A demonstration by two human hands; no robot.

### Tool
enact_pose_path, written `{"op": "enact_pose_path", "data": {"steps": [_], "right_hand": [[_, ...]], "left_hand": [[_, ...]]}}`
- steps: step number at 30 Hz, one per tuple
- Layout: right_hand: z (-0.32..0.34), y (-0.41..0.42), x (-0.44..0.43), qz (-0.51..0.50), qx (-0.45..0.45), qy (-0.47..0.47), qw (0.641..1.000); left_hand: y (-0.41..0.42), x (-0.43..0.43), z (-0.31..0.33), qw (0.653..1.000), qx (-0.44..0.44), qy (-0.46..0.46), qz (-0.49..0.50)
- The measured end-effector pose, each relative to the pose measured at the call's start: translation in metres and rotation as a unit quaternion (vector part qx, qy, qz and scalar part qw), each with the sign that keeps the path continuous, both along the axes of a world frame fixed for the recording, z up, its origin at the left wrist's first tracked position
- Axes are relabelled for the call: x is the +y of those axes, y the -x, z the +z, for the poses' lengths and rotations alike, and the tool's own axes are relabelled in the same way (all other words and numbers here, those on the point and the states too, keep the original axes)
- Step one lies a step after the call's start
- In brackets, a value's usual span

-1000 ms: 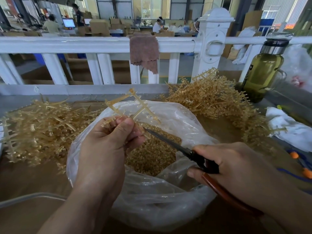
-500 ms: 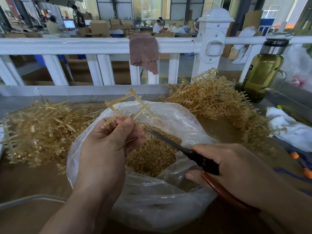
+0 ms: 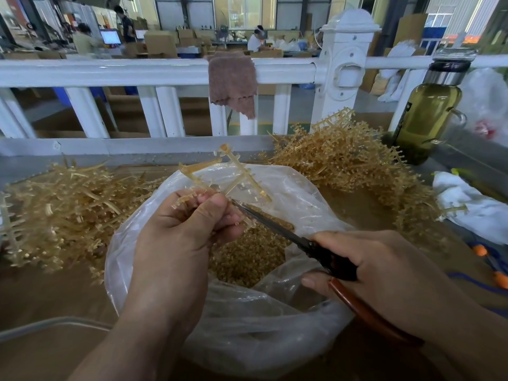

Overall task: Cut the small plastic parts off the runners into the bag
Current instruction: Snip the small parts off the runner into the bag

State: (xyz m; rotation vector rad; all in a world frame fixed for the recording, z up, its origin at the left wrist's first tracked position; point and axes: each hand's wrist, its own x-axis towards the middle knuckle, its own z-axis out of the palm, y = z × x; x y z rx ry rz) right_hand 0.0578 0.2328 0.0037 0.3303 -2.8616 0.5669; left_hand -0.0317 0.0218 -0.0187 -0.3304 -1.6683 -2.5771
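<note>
Left hand pinches runner above bag (right hand: scissors, seemingly touching).

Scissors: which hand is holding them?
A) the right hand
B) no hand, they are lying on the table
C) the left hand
A: the right hand grips the handles of the scissors, while the left hand holds a runner over the bag.
</note>
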Motion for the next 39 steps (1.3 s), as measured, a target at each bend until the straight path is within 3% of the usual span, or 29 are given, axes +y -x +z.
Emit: {"op": "enact_pose_path", "data": {"steps": [39], "right_hand": [[-0.0005, -0.0015, 0.0010, -0.008, -0.007, -0.013, 1.000]], "left_hand": [[-0.0058, 0.0045, 0.0066, 0.999, -0.031, -0.005, -0.004]]}}
